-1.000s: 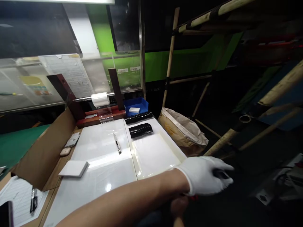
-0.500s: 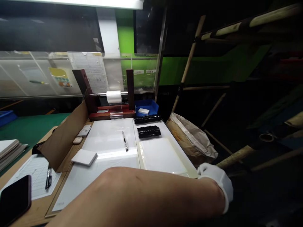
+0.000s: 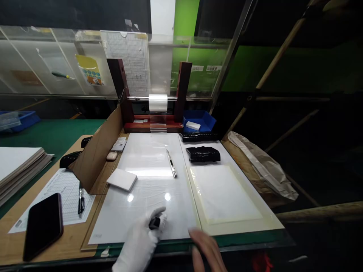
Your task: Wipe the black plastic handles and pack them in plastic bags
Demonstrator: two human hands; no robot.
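Observation:
My left hand (image 3: 143, 238), in a white glove, is over the near part of a white sheet (image 3: 147, 202). Its fingers are closed on a small black object (image 3: 154, 223), whose kind I cannot make out. To its right, at the near edge of the board, is my bare right hand (image 3: 208, 251), somewhat blurred. Its fingers are apart and nothing shows in them. Farther up the sheet lies a utility knife (image 3: 171, 164), left of which rests a white square pad (image 3: 122, 179). Two glossy black pieces, a flat one (image 3: 203, 154) and a narrow roll (image 3: 198, 137), lie at the upper right.
A film roll (image 3: 158, 102) hangs on a wooden stand at the back, beside a blue bin (image 3: 208, 121). A cardboard flap (image 3: 99, 145) stands at left. A phone (image 3: 44, 226) and a pen (image 3: 81, 202) lie near left. A paper bag (image 3: 266, 170) stands at right.
My left arm has drawn back from beside the paper bag to the near sheet, and a black object now shows in the glove. My right hand has come into view. The view has shifted left.

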